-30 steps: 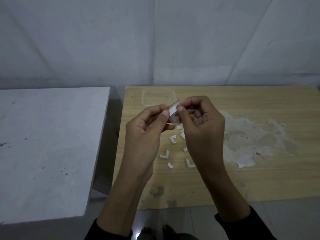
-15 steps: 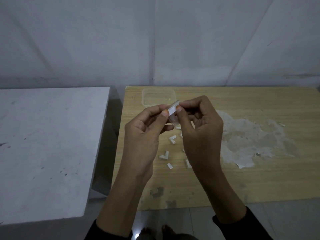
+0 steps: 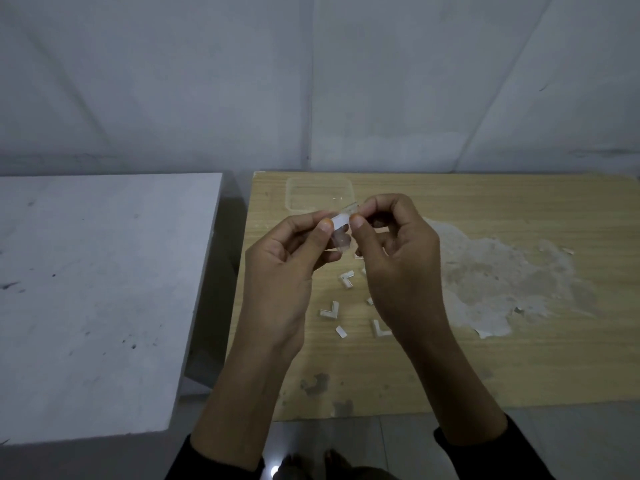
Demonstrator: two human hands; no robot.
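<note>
A small clear L-shaped piece with a white strip [image 3: 341, 223] is raised above the wooden table [image 3: 485, 368]. My left hand [image 3: 287, 268] pinches its left side between thumb and forefinger. My right hand [image 3: 394, 258] pinches its right end the same way, other fingers curled. Under the hands, several small white L-shaped pieces lie loose on the table, one [image 3: 329, 310] at the left, one [image 3: 347, 278] further back, one [image 3: 379, 329] partly behind my right wrist. A tiny white strip [image 3: 341, 331] lies between them.
A clear plastic container [image 3: 318, 194] stands at the table's far left corner. A large patch of peeled surface [image 3: 502, 282] spreads to the right. A white table [image 3: 93, 299] stands to the left across a narrow gap. A wall rises right behind both.
Both hands keep their pinch on the small piece and have barely shifted. The loose pieces on the table lie as before.
</note>
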